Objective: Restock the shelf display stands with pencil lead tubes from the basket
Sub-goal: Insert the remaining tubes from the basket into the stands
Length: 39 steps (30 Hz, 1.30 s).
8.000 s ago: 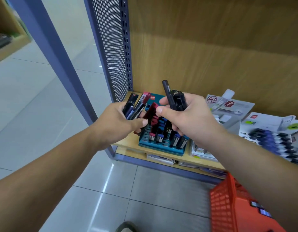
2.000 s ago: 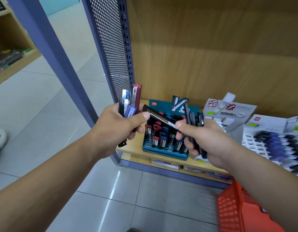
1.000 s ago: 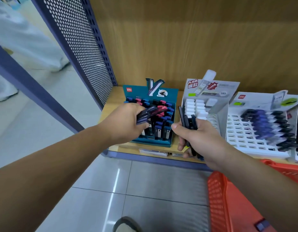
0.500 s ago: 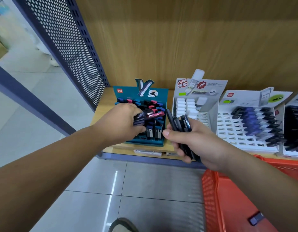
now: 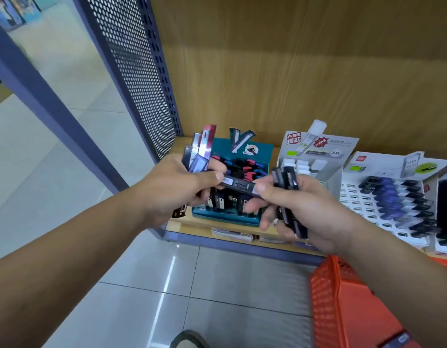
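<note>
My left hand grips a bunch of red, blue and grey lead tubes that stick up above its fingers. My right hand holds a bundle of dark lead tubes. Between the two hands lies one black tube, pinched at its left end by my left thumb and at its right end by my right thumb. Both hands hover in front of the teal display stand, which is filled with red, blue and black tubes. The red basket sits at the lower right.
A grey-white display stand stands right of the teal one, then a white stand with purple and black tubes. A perforated blue metal panel closes the shelf's left side. Tiled floor lies below, with a shoe tip.
My left hand has lifted its tubes upright again. A single black tube now spans between both thumbs in front of the teal stand. The view has shifted left.
</note>
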Tool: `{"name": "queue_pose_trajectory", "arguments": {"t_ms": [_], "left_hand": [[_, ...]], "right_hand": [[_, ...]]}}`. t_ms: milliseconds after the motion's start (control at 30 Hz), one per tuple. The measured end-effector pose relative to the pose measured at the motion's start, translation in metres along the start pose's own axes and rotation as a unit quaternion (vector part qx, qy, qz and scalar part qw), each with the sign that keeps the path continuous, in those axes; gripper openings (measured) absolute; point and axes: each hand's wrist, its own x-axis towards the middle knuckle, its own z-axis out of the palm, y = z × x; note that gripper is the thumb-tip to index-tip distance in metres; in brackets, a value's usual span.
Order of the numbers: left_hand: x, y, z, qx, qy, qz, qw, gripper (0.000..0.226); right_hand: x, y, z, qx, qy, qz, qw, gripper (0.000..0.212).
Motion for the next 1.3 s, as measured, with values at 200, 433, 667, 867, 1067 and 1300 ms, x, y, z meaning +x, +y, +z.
{"name": "queue_pose_trajectory", "arguments": {"t_ms": [200, 433, 667, 867, 1067, 1300], "left_hand": [[-0.004, -0.015, -0.016, -0.006, 0.012, -0.007, 1.0, 0.012], [-0.009, -0.013, -0.014, 0.034, -0.019, 0.0, 0.999, 0.015], [-0.011, -0.006, -0.005, 0.047, -0.056, 0.009, 0.997, 0.011], [-0.012, -0.003, 0.007, 0.085, -0.097, 0.053, 0.99, 0.012], [-0.009, -0.017, -0.01, 0.119, -0.052, 0.086, 0.988, 0.008], [-0.006, -0.024, -0.01, 0.2, -0.069, 0.149, 0.966, 0.009]], "right_hand": [[0.001, -0.005, 0.002, -0.012, 0.0, -0.042, 0.999, 0.031], [0.002, -0.007, 0.009, -0.08, 0.074, -0.065, 0.992, 0.012], [0.0, -0.019, 0.003, -0.36, 0.002, -0.068, 0.931, 0.027], [0.012, -0.008, 0.018, -0.435, -0.021, -0.091, 0.896, 0.032], [0.007, -0.008, 0.018, -0.11, 0.08, -0.017, 0.991, 0.028], [0.016, -0.036, 0.049, -0.038, 0.035, -0.066, 0.996, 0.02]]}}
